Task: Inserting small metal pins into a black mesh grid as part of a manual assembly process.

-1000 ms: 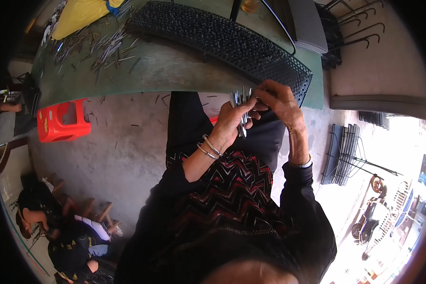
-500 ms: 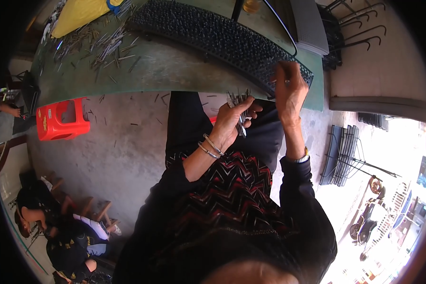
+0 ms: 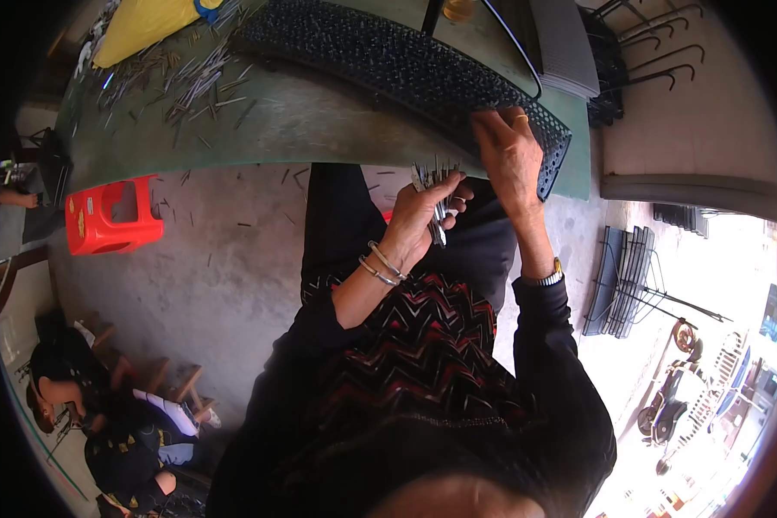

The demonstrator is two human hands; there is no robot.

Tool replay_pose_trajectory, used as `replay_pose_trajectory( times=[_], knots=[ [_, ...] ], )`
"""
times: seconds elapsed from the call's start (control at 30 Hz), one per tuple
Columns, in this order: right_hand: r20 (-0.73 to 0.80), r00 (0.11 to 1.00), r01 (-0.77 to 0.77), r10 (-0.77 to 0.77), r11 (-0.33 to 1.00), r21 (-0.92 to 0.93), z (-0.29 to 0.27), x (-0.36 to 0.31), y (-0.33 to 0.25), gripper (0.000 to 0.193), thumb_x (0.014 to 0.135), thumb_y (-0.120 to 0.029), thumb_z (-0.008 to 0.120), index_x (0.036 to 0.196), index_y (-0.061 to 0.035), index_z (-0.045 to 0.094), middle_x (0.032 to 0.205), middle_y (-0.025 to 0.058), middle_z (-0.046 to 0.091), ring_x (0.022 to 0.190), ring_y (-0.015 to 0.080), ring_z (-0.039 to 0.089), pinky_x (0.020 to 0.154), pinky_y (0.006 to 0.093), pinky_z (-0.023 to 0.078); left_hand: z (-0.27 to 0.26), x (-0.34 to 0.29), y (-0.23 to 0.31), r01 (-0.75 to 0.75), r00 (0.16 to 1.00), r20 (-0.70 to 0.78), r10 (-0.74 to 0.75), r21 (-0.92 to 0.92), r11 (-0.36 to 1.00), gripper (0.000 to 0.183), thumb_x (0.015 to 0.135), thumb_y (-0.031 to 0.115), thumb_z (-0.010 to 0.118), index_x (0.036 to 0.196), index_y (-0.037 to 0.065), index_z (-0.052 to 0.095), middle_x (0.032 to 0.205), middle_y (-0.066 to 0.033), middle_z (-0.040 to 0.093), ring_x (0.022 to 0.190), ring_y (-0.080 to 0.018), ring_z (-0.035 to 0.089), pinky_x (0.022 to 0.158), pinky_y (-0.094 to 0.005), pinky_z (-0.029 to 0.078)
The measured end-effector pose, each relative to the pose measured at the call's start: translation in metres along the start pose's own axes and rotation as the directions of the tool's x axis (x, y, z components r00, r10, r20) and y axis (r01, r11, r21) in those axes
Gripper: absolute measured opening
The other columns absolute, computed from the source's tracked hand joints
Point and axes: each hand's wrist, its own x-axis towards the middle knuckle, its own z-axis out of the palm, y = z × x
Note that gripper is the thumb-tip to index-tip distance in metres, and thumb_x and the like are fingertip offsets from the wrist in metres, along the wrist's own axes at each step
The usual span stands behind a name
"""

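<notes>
My left hand point(image 3: 413, 216) is closed round a bundle of thin metal rods point(image 3: 439, 231), just off the table's front edge. Their ends stick out above the thumb and below the fingers. A long black perforated panel point(image 3: 354, 65) lies across the table, with many short pieces standing up over most of it. At the panel's right part, my right hand point(image 3: 509, 160) has its fingertips pinched together against the holes. Whatever is in that pinch is hidden. More loose rods point(image 3: 203, 86) lie scattered on the table's left side.
A yellow bag point(image 3: 142, 34) lies on the green table point(image 3: 293, 121) at far left. Grey sheets point(image 3: 565, 43) are stacked behind the panel, beside a bent black rod point(image 3: 518, 43). A red stool point(image 3: 112, 237) stands left. Two people point(image 3: 60, 371) are at lower left.
My right hand has shifted slightly left along the panel, and its fingertips have come down on the holes. The left hand with its rods stays nearly where it was.
</notes>
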Motion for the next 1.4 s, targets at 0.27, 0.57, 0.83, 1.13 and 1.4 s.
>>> replay_pose_trajectory(
  times=[0.27,0.57,0.83,1.13,1.4],
  knots=[
    [0.511,0.845,-0.426,0.16,0.779,0.461,-0.028,-0.016,-0.003,0.018,0.083,-0.014,0.066,0.096,-0.0012,0.065,0.082,0.0076,0.065,0.072,0.0133,0.059,0.062,0.0288,0.045,0.002,-0.005,0.001,-0.038,0.999,0.012,0.038,0.034,0.999,0.018,0.086,0.023,0.07,0.092,0.008,0.063,0.079,-0.0049,0.066,0.063,-0.0097,0.057,0.048,-0.0213,0.038],
    [0.403,0.874,-0.468,0.271,0.692,0.55,-0.031,-0.013,-0.01,0.015,0.087,-0.012,0.061,0.092,0.0027,0.062,0.071,0.0031,0.06,0.064,0.0082,0.053,0.057,0.0237,0.042,0.001,-0.002,0.005,0.003,1.0,0.011,-0.004,0.104,0.995,0.02,0.084,0.021,0.072,0.09,0.004,0.065,0.075,-0.0067,0.065,0.061,-0.0097,0.056,0.047,-0.0213,0.038],
    [0.399,0.873,-0.48,0.28,0.63,0.61,-0.03,-0.009,-0.006,0.015,0.088,-0.012,0.062,0.093,0.0016,0.062,0.073,0.003,0.06,0.062,0.0077,0.053,0.055,0.023,0.041,0.003,-0.001,0.019,-0.009,0.997,0.084,0.001,0.099,0.995,0.022,0.085,0.021,0.071,0.093,0.002,0.064,0.077,-0.0096,0.067,0.061,-0.0107,0.057,0.045,-0.0216,0.039],
    [0.475,0.842,-0.529,0.257,0.565,0.633,-0.023,-0.018,-0.002,0.014,0.089,-0.012,0.062,0.092,0.0013,0.062,0.074,0.002,0.059,0.063,0.0071,0.05,0.057,0.0224,0.041,0.005,-0.002,0.013,-0.046,0.998,0.036,0.043,0.084,0.995,0.019,0.087,0.021,0.068,0.093,0.003,0.064,0.081,-0.0119,0.069,0.057,-0.0097,0.055,0.044,-0.0212,0.037],
    [0.24,0.909,-0.413,0.341,0.653,0.635,-0.025,-0.022,-0.001,0.012,0.088,-0.009,0.061,0.091,0.0027,0.061,0.075,0.0046,0.063,0.064,0.0081,0.054,0.057,0.0242,0.043,0.0,-0.004,0.009,-0.078,0.997,-0.015,0.079,0.069,0.995,0.016,0.089,0.018,0.065,0.093,0.003,0.062,0.081,-0.0126,0.069,0.052,-0.0081,0.049,0.042,-0.0215,0.034]
  ],
)
